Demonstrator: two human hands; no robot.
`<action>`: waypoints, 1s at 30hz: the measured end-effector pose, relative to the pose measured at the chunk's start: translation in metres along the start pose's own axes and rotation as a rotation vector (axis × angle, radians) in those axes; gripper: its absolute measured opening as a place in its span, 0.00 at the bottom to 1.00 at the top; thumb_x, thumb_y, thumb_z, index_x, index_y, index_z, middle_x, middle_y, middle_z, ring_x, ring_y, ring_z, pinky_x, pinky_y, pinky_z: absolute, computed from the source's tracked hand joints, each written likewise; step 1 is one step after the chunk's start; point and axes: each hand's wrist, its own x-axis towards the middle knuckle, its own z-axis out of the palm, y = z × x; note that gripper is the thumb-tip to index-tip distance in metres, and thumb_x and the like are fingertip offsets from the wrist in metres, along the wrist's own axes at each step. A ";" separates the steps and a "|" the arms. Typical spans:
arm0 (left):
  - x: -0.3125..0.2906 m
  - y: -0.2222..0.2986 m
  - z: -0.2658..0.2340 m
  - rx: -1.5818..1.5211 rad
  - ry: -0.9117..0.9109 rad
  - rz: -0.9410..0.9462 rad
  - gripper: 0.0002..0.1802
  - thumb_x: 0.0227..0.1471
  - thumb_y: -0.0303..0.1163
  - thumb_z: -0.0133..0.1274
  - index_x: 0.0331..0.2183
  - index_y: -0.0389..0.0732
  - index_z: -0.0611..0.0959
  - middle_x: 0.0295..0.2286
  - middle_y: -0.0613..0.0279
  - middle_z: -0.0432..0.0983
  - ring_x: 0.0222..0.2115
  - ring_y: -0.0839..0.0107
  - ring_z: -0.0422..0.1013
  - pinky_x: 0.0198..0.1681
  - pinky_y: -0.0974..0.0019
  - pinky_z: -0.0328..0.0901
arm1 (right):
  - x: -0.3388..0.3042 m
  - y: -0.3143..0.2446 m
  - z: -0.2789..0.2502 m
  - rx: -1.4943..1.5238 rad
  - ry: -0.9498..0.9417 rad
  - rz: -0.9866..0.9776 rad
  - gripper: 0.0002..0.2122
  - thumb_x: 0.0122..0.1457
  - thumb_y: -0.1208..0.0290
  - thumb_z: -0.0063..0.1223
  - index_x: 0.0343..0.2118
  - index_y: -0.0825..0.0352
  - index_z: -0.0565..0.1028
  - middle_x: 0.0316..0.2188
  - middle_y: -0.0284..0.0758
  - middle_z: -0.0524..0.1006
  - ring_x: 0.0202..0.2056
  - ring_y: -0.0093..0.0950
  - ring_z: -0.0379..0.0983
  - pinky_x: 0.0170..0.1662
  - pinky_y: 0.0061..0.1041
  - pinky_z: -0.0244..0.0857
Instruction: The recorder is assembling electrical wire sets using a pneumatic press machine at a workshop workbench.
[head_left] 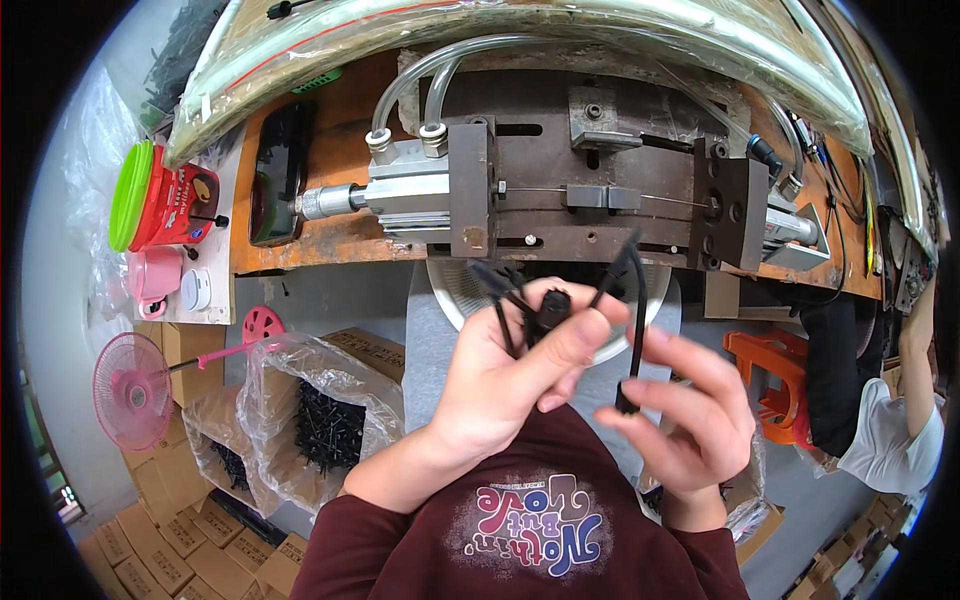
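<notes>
My left hand (500,370) is closed around several thin black plastic parts (553,308), whose stems and round ends stick out above the fingers. To its right, my right hand (690,420) pinches one slim black rod (638,310) near the knob at its lower end. The rod's upper end meets another black stem that rises beside my left thumb; whether the two are joined, I cannot tell. Both hands are over my lap, in front of a white basket (447,298) that they partly hide. Beyond them is a metal bench fixture (545,225) with a cylinder at each side.
On the wooden bench (340,240) lies a dark phone (275,175). A red tub (185,205) and a pink cup (155,277) stand at left, above a pink fan (133,390). Bagged black parts (328,425) sit below. At right are an orange stool (775,375) and another person's arm (915,350).
</notes>
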 end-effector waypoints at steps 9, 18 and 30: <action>-0.001 0.005 -0.006 -0.136 -0.017 0.061 0.22 0.65 0.49 0.33 0.35 0.40 0.69 0.25 0.67 0.61 0.22 0.79 0.60 0.17 0.77 0.55 | 0.035 0.041 0.024 -0.418 -0.046 -0.147 0.11 0.41 0.78 0.64 0.30 0.70 0.77 0.44 0.42 0.78 0.28 0.30 0.77 0.30 0.24 0.70; 0.002 -0.002 -0.009 -0.162 -0.049 0.070 0.20 0.65 0.48 0.33 0.35 0.41 0.68 0.26 0.67 0.59 0.24 0.78 0.60 0.19 0.76 0.58 | 0.045 0.037 0.027 -0.582 -0.120 -0.117 0.11 0.39 0.76 0.65 0.29 0.67 0.77 0.45 0.35 0.78 0.18 0.26 0.70 0.23 0.22 0.63; -0.001 -0.006 -0.010 0.031 -0.029 0.074 0.18 0.65 0.46 0.35 0.39 0.41 0.69 0.31 0.66 0.66 0.30 0.78 0.64 0.34 0.72 0.62 | 0.041 -0.003 0.013 -0.098 -0.131 -0.091 0.18 0.35 0.74 0.70 0.34 0.67 0.80 0.33 0.35 0.75 0.22 0.25 0.71 0.24 0.20 0.66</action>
